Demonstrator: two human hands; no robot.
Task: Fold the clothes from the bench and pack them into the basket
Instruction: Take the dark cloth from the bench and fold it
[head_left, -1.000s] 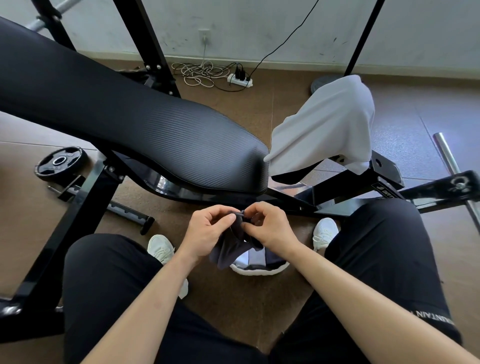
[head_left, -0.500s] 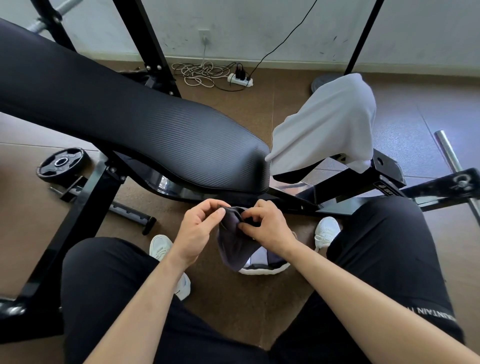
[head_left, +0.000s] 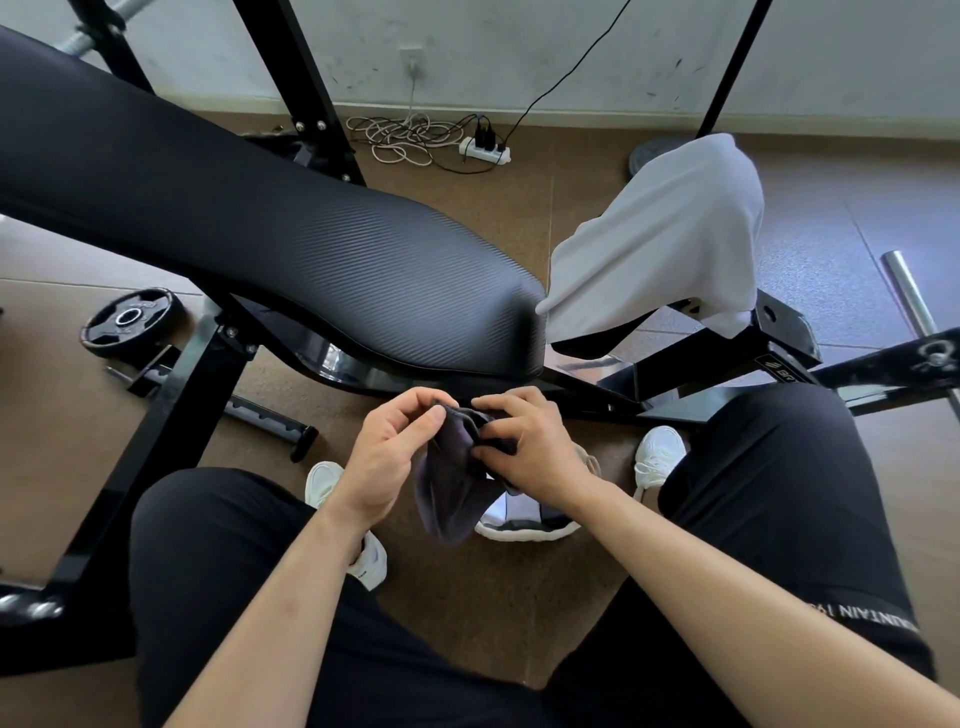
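In the middle of the frame, both hands are holding a small dark cloth (head_left: 457, 488) above the floor, just below the near edge of the black padded bench (head_left: 260, 234). The left hand (head_left: 387, 457) is pinching the cloth's upper edge, with its fingers (head_left: 415, 410) curled narrowly over it. The right hand (head_left: 530, 447) is gripping the same bunched top from the other side with its fingers bent around the fabric. The rest of the cloth is hanging down between the person's knees. A white-rimmed thing (head_left: 524, 530) is lying on the floor under it, too hidden to identify. A pale grey garment (head_left: 665, 244) is draping over the bench's end at the upper right. A weight plate (head_left: 132, 319) is lying at the left, and a power strip (head_left: 483, 150) is sitting by the wall at the top.
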